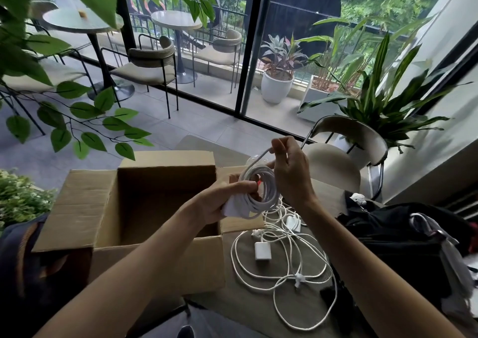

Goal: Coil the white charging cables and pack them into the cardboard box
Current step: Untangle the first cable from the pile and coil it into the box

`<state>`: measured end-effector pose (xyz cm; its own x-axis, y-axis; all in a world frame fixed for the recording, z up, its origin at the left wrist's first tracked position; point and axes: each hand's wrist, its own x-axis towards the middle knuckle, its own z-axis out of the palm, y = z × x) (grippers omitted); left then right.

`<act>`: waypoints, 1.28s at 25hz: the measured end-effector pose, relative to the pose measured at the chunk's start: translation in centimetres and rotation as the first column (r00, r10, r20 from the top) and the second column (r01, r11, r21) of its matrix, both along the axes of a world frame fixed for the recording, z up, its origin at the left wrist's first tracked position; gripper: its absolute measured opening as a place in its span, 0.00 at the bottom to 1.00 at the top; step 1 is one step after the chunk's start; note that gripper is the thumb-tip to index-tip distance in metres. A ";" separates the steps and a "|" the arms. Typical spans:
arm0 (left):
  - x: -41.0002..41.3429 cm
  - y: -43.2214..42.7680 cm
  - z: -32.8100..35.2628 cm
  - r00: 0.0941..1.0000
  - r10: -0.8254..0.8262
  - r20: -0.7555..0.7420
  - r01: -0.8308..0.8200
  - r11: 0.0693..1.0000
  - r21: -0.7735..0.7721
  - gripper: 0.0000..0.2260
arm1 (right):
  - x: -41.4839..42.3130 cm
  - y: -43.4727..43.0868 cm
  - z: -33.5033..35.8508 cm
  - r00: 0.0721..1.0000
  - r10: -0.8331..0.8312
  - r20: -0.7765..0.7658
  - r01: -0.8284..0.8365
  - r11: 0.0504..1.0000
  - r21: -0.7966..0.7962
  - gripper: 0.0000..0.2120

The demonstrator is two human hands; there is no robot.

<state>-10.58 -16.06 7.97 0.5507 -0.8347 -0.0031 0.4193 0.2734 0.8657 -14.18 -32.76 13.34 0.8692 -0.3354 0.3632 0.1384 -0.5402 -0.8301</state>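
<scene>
While one white cable is close to fully wound, most of the job is not yet done. The left hand (222,199) grips a neat coil of white cable (261,190) together with its white plug block, fingers curled around the bundle, holding it above the right edge of the open cardboard box (85,203). The right hand (289,172) is raised just above the coil and pinches the cable's free end between thumb and fingertips, as if about to wrap or tuck it.

No cable shows in the visible part of the box; the left forearm hides part of its floor. On the table (232,304) to the right of the box, a tangle of loose white cables (284,268) lies uncoiled, with at least two white adapters (260,251) among the overlapping loops. These need separating, coiling and packing.

A black bag (388,239) with clothing sits on the table just beside the tangle, crowding the right side. A chair (349,151) stands behind the table. Leafy plants hang at the left and stand at the right, well apart from the hands, and glass doors look onto a terrace.
</scene>
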 end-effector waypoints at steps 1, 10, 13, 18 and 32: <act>-0.2 -0.2 -0.1 1.000 0.013 0.004 -0.013 1.000 -0.003 0.09 | -0.1 0.1 0.2 1.000 0.002 0.015 -0.002 1.000 0.025 0.11; -0.4 -1.4 -1.0 0.924 0.246 0.292 -0.312 0.928 0.206 0.10 | -1.6 0.4 3.0 0.913 0.213 0.348 -0.106 0.947 -0.303 0.11; 0.0 -1.1 -0.7 0.934 0.197 0.297 -0.253 0.954 0.163 0.09 | -1.5 -0.7 2.7 0.963 -0.020 0.269 0.071 0.981 -0.180 0.10; 0.5 -0.7 -0.3 0.936 0.329 -0.129 -0.332 0.943 -0.001 0.06 | -2.1 -1.9 1.2 0.989 -0.090 0.115 0.111 0.976 -0.186 0.10; 1.3 0.4 -0.1 0.874 0.460 0.154 -0.465 0.885 -0.006 0.06 | -3.3 0.1 0.1 0.988 0.114 0.106 -0.036 0.828 -0.559 0.08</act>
